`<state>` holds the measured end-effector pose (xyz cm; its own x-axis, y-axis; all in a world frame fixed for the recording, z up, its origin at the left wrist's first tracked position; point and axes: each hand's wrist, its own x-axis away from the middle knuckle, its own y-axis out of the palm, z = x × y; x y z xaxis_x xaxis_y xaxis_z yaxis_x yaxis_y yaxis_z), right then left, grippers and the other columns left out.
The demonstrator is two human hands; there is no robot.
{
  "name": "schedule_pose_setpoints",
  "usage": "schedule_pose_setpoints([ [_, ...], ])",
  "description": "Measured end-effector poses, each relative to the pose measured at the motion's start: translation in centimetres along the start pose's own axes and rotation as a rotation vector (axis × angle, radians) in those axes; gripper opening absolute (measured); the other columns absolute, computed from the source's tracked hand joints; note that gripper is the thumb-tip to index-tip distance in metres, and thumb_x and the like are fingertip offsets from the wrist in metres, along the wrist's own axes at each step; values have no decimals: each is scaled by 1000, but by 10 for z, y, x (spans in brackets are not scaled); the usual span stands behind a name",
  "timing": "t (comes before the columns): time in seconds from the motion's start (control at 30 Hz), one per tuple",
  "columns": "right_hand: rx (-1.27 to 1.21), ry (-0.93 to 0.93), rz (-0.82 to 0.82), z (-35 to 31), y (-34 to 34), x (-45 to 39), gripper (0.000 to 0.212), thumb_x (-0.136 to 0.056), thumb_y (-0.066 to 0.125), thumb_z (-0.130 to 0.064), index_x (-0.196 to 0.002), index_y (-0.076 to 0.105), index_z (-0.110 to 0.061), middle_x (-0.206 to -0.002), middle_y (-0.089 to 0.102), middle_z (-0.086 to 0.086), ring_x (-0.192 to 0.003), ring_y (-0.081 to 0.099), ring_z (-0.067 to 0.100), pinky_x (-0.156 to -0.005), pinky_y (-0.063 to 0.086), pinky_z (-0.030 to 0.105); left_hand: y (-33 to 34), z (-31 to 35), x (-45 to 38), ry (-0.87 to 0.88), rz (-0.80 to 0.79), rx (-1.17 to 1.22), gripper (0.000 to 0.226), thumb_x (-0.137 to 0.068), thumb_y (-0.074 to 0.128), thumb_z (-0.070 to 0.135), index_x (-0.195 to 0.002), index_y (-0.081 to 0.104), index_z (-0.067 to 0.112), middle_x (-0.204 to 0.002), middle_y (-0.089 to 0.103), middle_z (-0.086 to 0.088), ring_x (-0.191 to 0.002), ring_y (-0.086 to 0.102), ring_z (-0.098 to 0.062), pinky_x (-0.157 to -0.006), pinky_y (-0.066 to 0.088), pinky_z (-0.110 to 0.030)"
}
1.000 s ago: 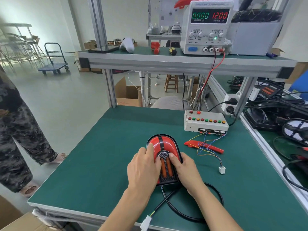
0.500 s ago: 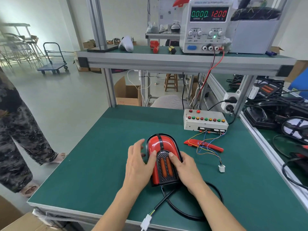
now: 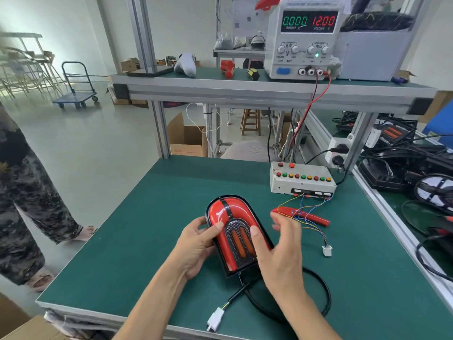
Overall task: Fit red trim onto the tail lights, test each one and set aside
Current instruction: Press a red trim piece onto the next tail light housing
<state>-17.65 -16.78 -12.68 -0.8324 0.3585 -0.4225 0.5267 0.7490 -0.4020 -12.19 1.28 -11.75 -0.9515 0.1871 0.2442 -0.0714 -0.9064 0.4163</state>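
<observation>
The tail light, red trim in a black rim with two orange bars, lies on the green table. My left hand grips its left edge, thumb on the red trim. My right hand has its thumb on the light's right side, while its fingers spread, blurred, off to the right. The light's black cable loops toward me and ends in a white connector. A loose red trim piece lies under the test box's coloured wires.
The button test box stands at the back right, its wires ending in a white plug. A power supply on the shelf reads 0.000 A, 12.00 V. A person stands left of the table. Black parts crowd the right bench.
My left hand slid off the top of the light to grip its left edge. My right hand's fingers lifted off and spread to the right, leaving only the thumb on it.
</observation>
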Motion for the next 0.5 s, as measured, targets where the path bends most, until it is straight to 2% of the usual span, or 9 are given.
schedule_pose_setpoints([
  [0.07, -51, 46, 80, -10, -6, 21, 59, -82, 60, -70, -123, 50, -28, -109, 46, -13, -100, 52, 5, -89, 40, 17, 2, 0, 0, 27, 33, 43, 61, -76, 80, 19, -128, 55, 2, -110, 75, -19, -86, 74, -24, -68, 60, -33],
  [0.1, -102, 149, 67, -15, -8, 30, 60, -77, 59, -76, -116, 49, -31, -102, 50, -14, -93, 55, 5, -83, 42, 18, 4, 1, 0, 44, 49, 72, 59, -76, 79, 19, -127, 55, 2, -109, 75, -17, -84, 74, -22, -66, 60, -33],
  [0.17, -194, 424, -83, -26, -11, 40, 67, -69, 59, -86, -106, 51, -32, -84, 66, -8, -73, 64, 6, -68, 46, 22, 9, 2, 0, 83, 76, 131, 55, -77, 77, 20, -125, 56, 3, -104, 76, -15, -79, 74, -20, -61, 59, -31],
  [0.2, -242, 550, -193, -29, -9, 41, 68, -69, 63, -85, -104, 55, -28, -78, 71, -4, -63, 68, 9, -61, 49, 26, 12, 2, 1, 101, 82, 153, 54, -77, 77, 20, -124, 56, 4, -103, 76, -14, -79, 74, -20, -61, 59, -31],
  [0.27, -417, 717, -328, -33, -3, 37, 58, -78, 71, -66, -104, 61, -14, -76, 75, 8, -62, 74, 24, -47, 52, 31, 18, 2, 4, 126, 76, 172, 52, -79, 76, 19, -124, 55, 4, -107, 76, -15, -85, 74, -23, -65, 61, -32],
  [0.33, -544, 741, -356, -37, 1, 30, 49, -87, 70, -52, -107, 62, -8, -79, 76, 15, -64, 75, 31, -44, 51, 28, 24, 0, 8, 143, 63, 173, 51, -82, 75, 18, -126, 54, 3, -114, 74, -17, -93, 74, -27, -69, 61, -32],
  [0.5, -715, 724, -258, -33, 7, 24, 36, -95, 66, -39, -110, 64, -5, -85, 78, 17, -73, 77, 33, -51, 57, 27, 28, -8, 17, 196, 55, 223, 53, -84, 72, 13, -130, 49, 0, -123, 69, -24, -111, 69, -38, -81, 62, -41],
])
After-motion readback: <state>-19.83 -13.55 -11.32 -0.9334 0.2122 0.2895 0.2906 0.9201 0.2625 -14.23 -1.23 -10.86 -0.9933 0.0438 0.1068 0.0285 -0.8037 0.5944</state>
